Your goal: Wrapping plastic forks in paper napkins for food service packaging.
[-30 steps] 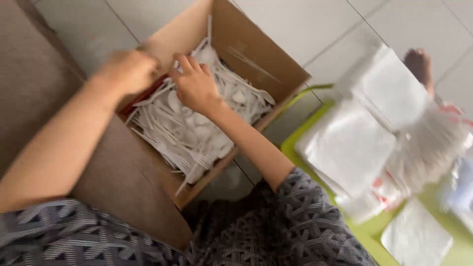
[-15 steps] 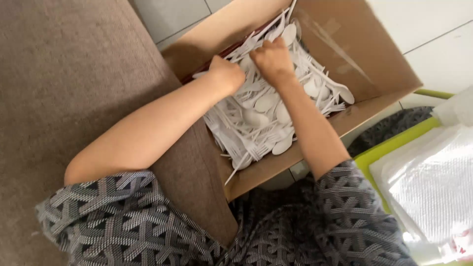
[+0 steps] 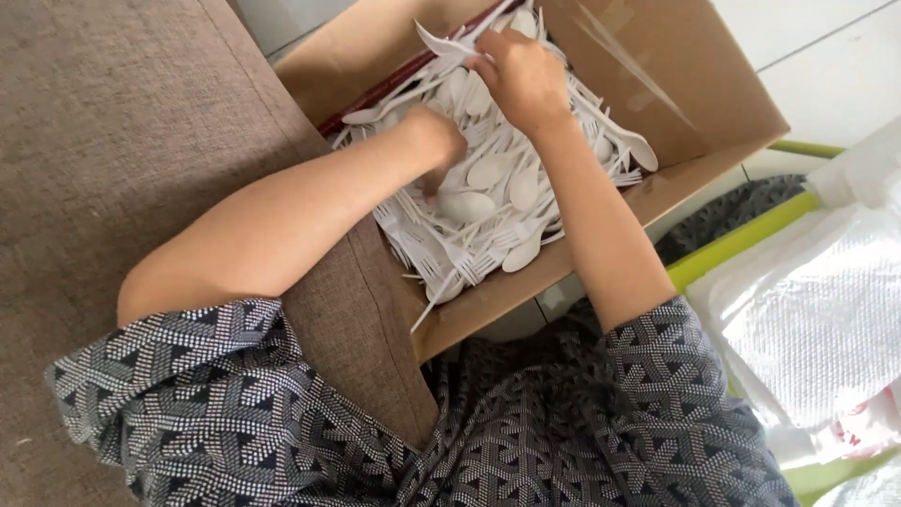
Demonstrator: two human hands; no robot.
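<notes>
Hands deep in box of white plastic cutlery.

Corrugated cardboard box, flaps open, on pale tiled floor beside coarse brown woven sofa; inside, loose heap of smooth oval spoons & pronged forks. L hand pushed down into heap, fingers buried, so can't tell if gripping. R hand at far side of pile, fingers curled and pinched on a few thin handles at top. Sleeves w/ grey geometric print. At right: lime-green rimmed tray w/ dimpled white napkin packs in clear wrap.
</notes>
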